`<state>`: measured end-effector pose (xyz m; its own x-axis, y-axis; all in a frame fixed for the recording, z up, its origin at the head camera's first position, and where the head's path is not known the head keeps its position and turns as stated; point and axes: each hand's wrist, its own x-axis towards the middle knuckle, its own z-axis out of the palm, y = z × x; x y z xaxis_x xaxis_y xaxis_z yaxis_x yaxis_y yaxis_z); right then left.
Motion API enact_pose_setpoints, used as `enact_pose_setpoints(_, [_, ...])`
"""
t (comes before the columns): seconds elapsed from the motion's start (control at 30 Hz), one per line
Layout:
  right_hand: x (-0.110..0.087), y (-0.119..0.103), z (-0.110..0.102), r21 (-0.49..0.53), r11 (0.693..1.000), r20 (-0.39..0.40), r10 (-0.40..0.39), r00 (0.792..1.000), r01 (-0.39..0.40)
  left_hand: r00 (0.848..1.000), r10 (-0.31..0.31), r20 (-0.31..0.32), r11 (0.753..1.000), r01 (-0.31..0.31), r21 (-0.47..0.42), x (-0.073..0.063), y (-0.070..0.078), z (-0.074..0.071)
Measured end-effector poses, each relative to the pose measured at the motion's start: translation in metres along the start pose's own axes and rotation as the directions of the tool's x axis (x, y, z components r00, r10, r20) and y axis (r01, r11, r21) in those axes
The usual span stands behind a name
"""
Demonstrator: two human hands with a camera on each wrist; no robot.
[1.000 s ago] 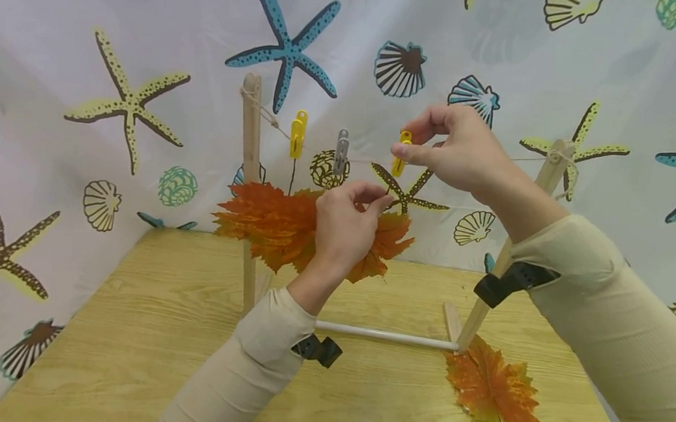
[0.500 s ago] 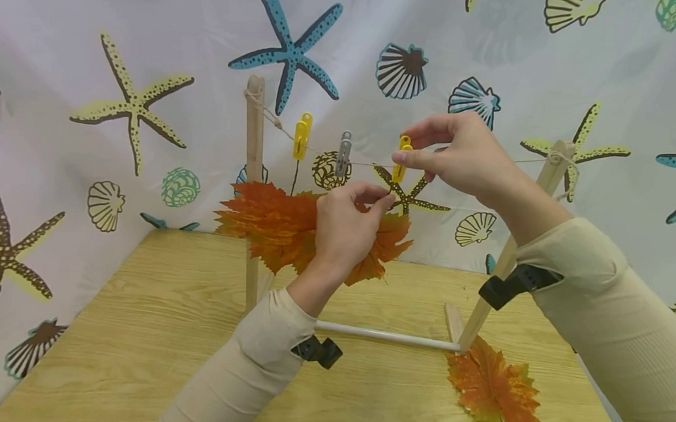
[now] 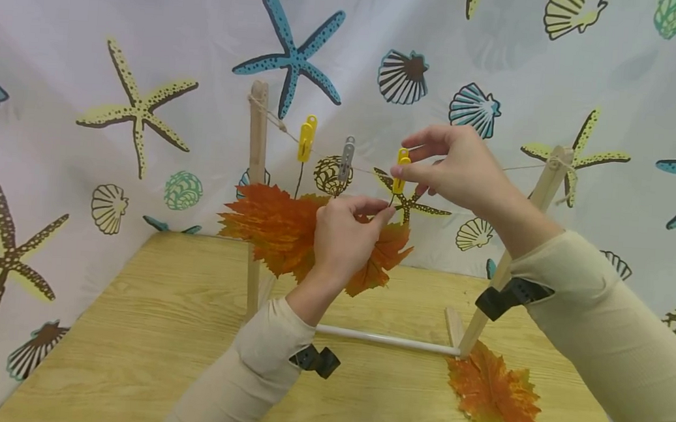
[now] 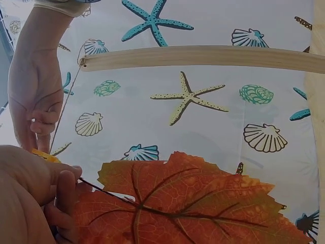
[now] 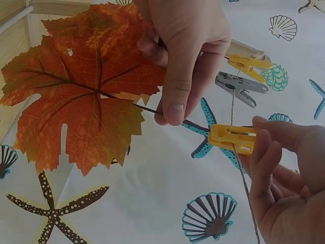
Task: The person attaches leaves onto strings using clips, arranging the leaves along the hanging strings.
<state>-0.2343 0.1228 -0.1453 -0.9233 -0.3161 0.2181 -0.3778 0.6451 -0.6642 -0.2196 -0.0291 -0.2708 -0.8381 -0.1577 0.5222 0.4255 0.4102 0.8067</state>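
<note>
My left hand (image 3: 344, 237) pinches the dark stem of an orange artificial leaf (image 5: 76, 101) between thumb and forefinger. The stem's end reaches the jaws of a yellow clothespin (image 5: 231, 138) on the string. My right hand (image 3: 464, 171) pinches that clothespin's upper end between thumb and fingers. Left along the string hang a grey clothespin (image 3: 347, 159) and another yellow clothespin (image 3: 306, 140) with a stem in it. Orange leaves (image 3: 272, 226) overlap behind my left hand, so where one ends is hard to tell.
The string runs between a left wooden post (image 3: 256, 166) and a right wooden post (image 3: 546, 180), joined below by a white rod (image 3: 388, 339). Another orange leaf (image 3: 493, 388) lies on the wooden table (image 3: 130, 327) by the right post's foot. A patterned curtain (image 3: 169, 16) hangs behind.
The clothespin in my right hand has come down slightly, and the string beside it sags a little more. My left hand keeps its pinch on the leaf's stem. The view has shifted slightly.
</note>
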Motion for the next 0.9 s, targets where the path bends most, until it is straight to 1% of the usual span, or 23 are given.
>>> enact_pose_setpoints(0.17, [-0.001,-0.001,0.002,0.010,1.000,-0.013,0.005,1.000,-0.005,0.999,0.034,-0.021,0.999,-0.034,-0.007,-0.002,-0.004,-0.003])
enact_pose_setpoints(0.23, [-0.002,-0.001,0.002,0.007,1.000,-0.015,0.010,1.000,-0.010,0.999,0.041,-0.025,0.999,-0.042,-0.032,-0.003,-0.005,-0.006])
enact_pose_setpoints(0.3, [-0.004,0.000,0.000,0.004,1.000,-0.014,0.011,1.000,-0.011,0.999,0.036,-0.011,0.996,-0.037,-0.084,-0.003,-0.005,-0.008])
enact_pose_setpoints(0.37, [-0.007,0.002,-0.003,0.005,1.000,-0.014,0.018,1.000,-0.018,1.000,0.004,0.021,0.987,-0.001,-0.158,-0.004,-0.005,-0.012])
enact_pose_setpoints(0.43, [-0.009,0.005,-0.006,0.012,1.000,-0.017,0.021,1.000,-0.020,0.998,-0.039,0.058,0.973,0.051,-0.223,-0.003,-0.004,-0.016])
enact_pose_setpoints(0.53, [-0.013,0.009,-0.011,0.037,0.999,-0.026,0.025,0.999,-0.024,0.989,-0.101,0.108,0.950,0.128,-0.286,-0.002,-0.002,-0.021])
enact_pose_setpoints(0.57, [-0.015,0.010,-0.013,0.044,0.999,-0.032,0.028,0.999,-0.026,0.986,-0.109,0.124,0.945,0.141,-0.296,-0.002,-0.001,-0.023])
enact_pose_setpoints(0.63, [-0.020,0.011,-0.014,0.059,0.998,-0.044,0.032,0.999,-0.030,0.981,-0.115,0.158,0.934,0.161,-0.319,-0.002,0.000,-0.026])
enact_pose_setpoints(0.73, [-0.028,0.010,-0.014,0.089,0.996,-0.065,0.025,0.998,-0.019,0.972,-0.098,0.213,0.914,0.173,-0.366,-0.004,0.000,-0.032])
enact_pose_setpoints(0.83, [-0.034,0.011,-0.014,0.102,0.995,-0.087,-0.005,0.996,0.014,0.963,-0.069,0.259,0.898,0.173,-0.404,-0.006,-0.001,-0.037])
enact_pose_setpoints(0.9, [-0.037,0.012,-0.013,0.108,0.993,-0.096,-0.033,0.995,0.043,0.958,-0.052,0.281,0.892,0.171,-0.418,-0.006,-0.003,-0.041])
